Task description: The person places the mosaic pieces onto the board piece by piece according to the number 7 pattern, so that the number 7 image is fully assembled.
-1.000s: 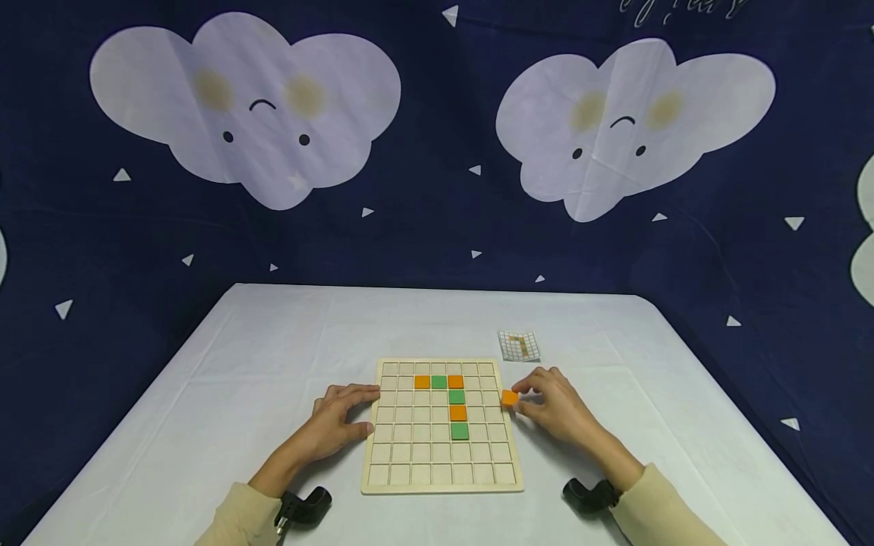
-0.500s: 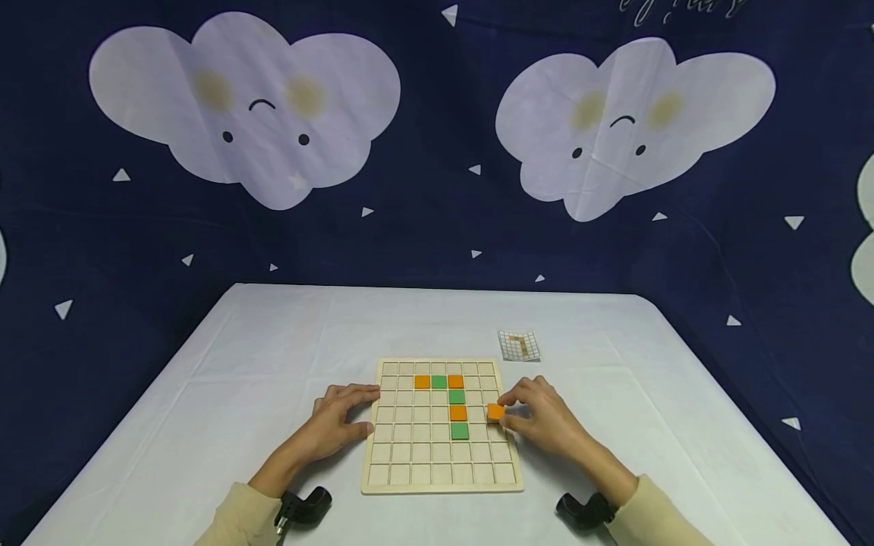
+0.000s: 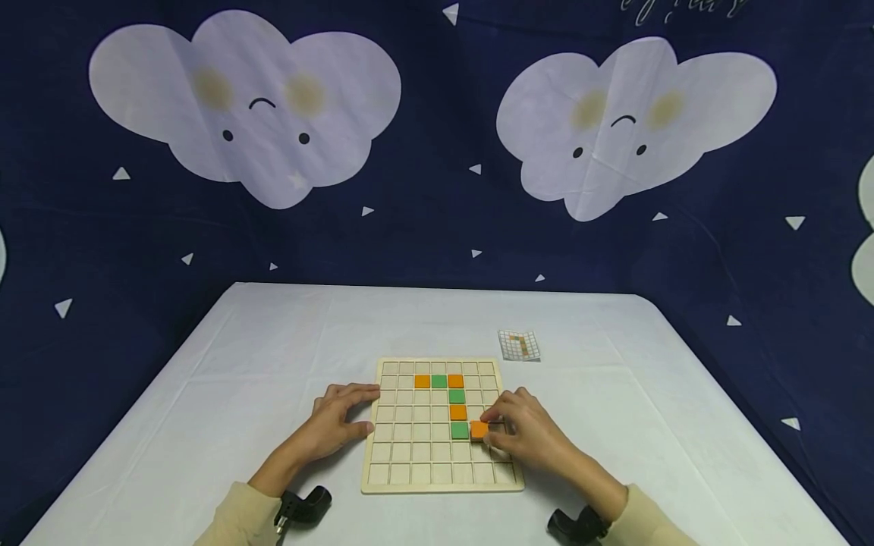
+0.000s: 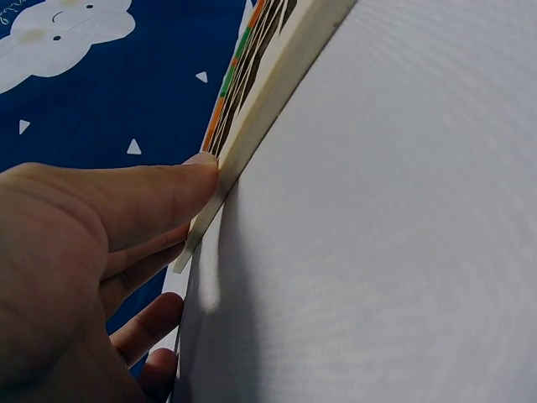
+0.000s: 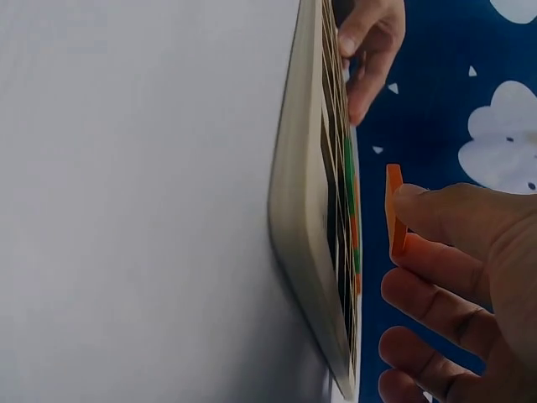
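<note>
A pale wooden grid board [image 3: 410, 453] lies on the white table, with orange and green square tiles set in a bent line: a row near the top, then a column downward. My right hand [image 3: 532, 434] pinches an orange tile [image 3: 479, 431] between thumb and forefinger. In the right wrist view this tile [image 5: 393, 210] is held clear above the board's surface. It appears just right of the lowest green tile [image 3: 460, 431]. My left hand [image 3: 336, 418] rests against the board's left edge, its thumb [image 4: 168, 195] and fingertips touching the rim, fingers extended.
A small printed card [image 3: 519, 346] with a grid pattern lies beyond the board's upper right corner. Black wrist devices [image 3: 307, 506] are strapped to both forearms. A dark blue cloth [image 3: 437, 152] with white clouds hangs behind the table [image 3: 287, 326].
My right hand has carried the orange tile leftward and toward me, from beside the board's right edge to over the board near the lowest green tile. The left hand has stayed put.
</note>
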The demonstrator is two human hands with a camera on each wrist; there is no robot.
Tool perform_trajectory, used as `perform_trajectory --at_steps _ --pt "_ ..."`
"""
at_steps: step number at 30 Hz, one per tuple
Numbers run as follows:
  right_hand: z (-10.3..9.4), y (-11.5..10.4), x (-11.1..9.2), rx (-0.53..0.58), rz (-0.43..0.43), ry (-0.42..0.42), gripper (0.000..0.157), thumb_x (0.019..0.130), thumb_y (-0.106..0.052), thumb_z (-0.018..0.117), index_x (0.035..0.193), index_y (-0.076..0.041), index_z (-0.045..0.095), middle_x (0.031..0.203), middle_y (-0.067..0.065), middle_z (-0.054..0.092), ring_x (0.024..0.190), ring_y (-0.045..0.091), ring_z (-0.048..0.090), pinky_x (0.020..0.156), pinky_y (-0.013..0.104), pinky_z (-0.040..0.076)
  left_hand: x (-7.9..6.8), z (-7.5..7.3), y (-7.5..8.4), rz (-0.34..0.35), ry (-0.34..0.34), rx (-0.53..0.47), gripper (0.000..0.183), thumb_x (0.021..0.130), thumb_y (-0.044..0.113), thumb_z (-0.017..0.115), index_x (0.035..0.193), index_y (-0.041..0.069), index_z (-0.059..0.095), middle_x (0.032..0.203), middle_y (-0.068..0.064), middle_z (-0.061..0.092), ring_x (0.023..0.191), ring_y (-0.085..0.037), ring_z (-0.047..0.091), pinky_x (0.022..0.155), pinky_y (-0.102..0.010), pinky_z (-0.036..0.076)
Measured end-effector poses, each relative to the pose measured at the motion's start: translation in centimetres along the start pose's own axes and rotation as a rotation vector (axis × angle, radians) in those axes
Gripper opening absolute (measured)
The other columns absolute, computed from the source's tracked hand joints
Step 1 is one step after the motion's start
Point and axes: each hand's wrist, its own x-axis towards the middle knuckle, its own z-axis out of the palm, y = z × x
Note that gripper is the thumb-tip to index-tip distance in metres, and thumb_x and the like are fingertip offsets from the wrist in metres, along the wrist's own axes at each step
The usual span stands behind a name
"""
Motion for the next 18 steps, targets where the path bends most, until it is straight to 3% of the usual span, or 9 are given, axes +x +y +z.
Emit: perform_trajectory --at_steps 18 --pt "1.0 -2.1 -0.3 0.028 -0.023 -0.055 0.019 0.075 -0.029 0.076 0.092 -0.022 0.072 0.091 -0.015 0.062 0.082 0.002 0.037 0.075 0.022 0.034 0.0 0.0 0.1 -0.01 -0.002 -0.007 0.051 0.077 0.015 0.074 0.126 0.012 0.06 0.139 -0.001 0.052 0.113 -0.02 0.038 0.086 -0.038 0.022"
